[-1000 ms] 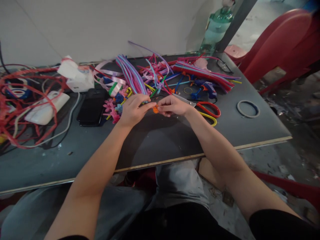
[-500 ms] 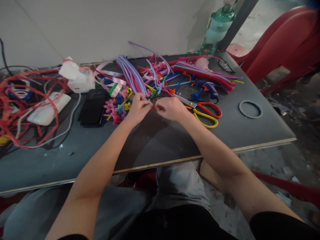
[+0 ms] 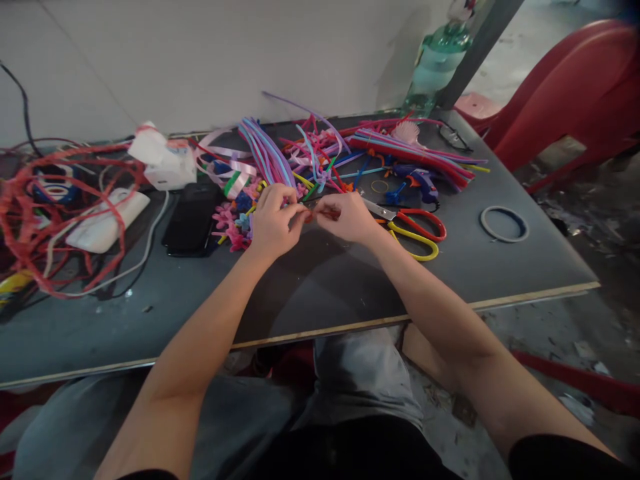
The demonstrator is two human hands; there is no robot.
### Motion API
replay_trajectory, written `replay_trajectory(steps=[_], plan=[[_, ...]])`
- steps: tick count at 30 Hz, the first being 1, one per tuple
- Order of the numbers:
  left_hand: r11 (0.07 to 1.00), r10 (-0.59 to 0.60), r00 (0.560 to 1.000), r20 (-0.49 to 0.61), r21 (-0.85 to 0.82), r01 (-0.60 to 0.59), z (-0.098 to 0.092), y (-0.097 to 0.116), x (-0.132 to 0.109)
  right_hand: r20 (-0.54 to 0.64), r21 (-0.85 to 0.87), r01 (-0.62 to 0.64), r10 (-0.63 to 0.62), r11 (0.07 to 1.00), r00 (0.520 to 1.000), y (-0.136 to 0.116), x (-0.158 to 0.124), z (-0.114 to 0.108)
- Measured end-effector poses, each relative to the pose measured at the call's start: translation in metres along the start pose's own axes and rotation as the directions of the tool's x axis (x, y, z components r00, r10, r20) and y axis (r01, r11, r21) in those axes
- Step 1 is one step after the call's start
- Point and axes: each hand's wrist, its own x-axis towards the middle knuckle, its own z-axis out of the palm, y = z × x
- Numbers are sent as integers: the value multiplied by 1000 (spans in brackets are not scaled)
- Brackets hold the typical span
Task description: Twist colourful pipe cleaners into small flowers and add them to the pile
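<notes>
My left hand point(image 3: 279, 220) and my right hand point(image 3: 345, 217) meet over the middle of the table, fingertips pinched and almost touching. Something small and reddish shows between them, too small and hidden to name. Just behind the hands lies a bundle of purple, pink and light blue pipe cleaners point(image 3: 267, 153). Left of my left hand sit several small pipe-cleaner flowers point(image 3: 233, 223) in pink, blue and yellow. To the right of my right hand rest scissors point(image 3: 417, 230) with one red and one yellow handle.
A black phone point(image 3: 193, 220), a white charger block point(image 3: 173, 167), a white device point(image 3: 107, 220) and tangled red ribbon point(image 3: 117, 263) occupy the left. A red pipe-cleaner bundle point(image 3: 410, 153), blue glue gun point(image 3: 417, 179), tape ring point(image 3: 504, 225) and green bottle point(image 3: 434, 67) stand right. A red chair point(image 3: 565, 93) stands beyond.
My left hand has turned, so more of its back shows, and its fingers are more curled. Both hands stay close together. The whole view has shifted slightly.
</notes>
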Motion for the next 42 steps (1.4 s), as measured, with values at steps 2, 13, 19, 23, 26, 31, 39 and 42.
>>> replay_trajectory(steps=[2, 13, 19, 23, 26, 31, 39, 42], plan=[[994, -96, 995, 15, -48, 96, 3, 1, -1, -40, -179, 37, -45, 983, 998, -2, -2, 4], [882, -340, 928, 153, -292, 371, 12, -10, -2, -31, 18, -41, 42, 999, 999, 0, -1, 4], [701, -445, 876, 187, -536, 470, 12, -7, 0, -59, 195, -30, 43, 980, 997, 1, 2, 6], [564, -490, 839, 239, -646, 514, 11, 0, 1, -100, 202, -62, 84, 977, 992, 1, 3, 9], [638, -499, 849, 173, -589, 495, 9, 6, 0, -88, 129, -70, 82, 989, 993, -1, 2, 10], [687, -506, 856, 106, -551, 474, 9, 7, 0, -112, -6, -74, 73, 997, 991, -4, -1, 10], [552, -571, 801, 177, -639, 535, 20, -4, -2, -88, -315, 39, -70, 948, 994, 8, -3, 4], [491, -559, 800, 217, -691, 531, 18, -2, 0, -226, -300, 5, -76, 954, 971, 9, -4, 1]])
